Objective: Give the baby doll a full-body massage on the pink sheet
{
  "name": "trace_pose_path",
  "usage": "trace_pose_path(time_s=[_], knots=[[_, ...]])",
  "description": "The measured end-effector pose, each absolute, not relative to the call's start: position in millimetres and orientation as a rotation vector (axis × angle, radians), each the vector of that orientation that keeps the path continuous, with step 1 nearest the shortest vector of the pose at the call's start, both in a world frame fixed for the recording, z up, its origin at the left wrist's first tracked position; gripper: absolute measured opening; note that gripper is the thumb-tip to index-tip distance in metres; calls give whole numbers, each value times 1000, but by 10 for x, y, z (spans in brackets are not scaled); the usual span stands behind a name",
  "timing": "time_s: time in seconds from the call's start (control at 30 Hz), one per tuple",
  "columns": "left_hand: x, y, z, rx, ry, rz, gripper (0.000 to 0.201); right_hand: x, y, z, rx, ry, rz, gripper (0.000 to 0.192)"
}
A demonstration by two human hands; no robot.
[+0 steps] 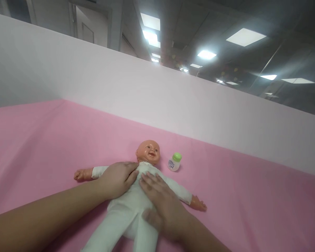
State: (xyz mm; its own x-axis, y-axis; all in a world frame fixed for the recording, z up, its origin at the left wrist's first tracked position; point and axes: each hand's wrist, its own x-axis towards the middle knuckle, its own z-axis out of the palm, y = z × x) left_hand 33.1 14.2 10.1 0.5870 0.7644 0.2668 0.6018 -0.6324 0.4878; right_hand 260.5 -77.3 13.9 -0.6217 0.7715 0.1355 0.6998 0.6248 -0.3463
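A baby doll [136, 206] with a white cloth body lies on its back, its head away from me and its arms spread. My left hand [119, 179] rests on the doll's chest and shoulder at the left, fingers stretched out. Flat on the right side of its chest lies my right hand [164, 203], fingers extended and the thumb blurred over the belly. Neither hand grips anything. A small clear bottle with a green cap [174, 162] is on the pink cover just right of the doll's head.
The pink cover [238, 189] spreads under the doll, with creases at the left and right. A white panel [147, 94] rises along its far side. Beyond are a door [91, 26] and lit ceiling panels.
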Motion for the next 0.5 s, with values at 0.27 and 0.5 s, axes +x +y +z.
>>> trace_pose_path(time_s=[0.27,0.5], knots=[[323,178,86,2485,1123,647,44,2747,-611,215,-1674,-2181,342,48],[331,-329,212,2533,513,725,45,2788,-539,120,-1778,-2083,272,41]])
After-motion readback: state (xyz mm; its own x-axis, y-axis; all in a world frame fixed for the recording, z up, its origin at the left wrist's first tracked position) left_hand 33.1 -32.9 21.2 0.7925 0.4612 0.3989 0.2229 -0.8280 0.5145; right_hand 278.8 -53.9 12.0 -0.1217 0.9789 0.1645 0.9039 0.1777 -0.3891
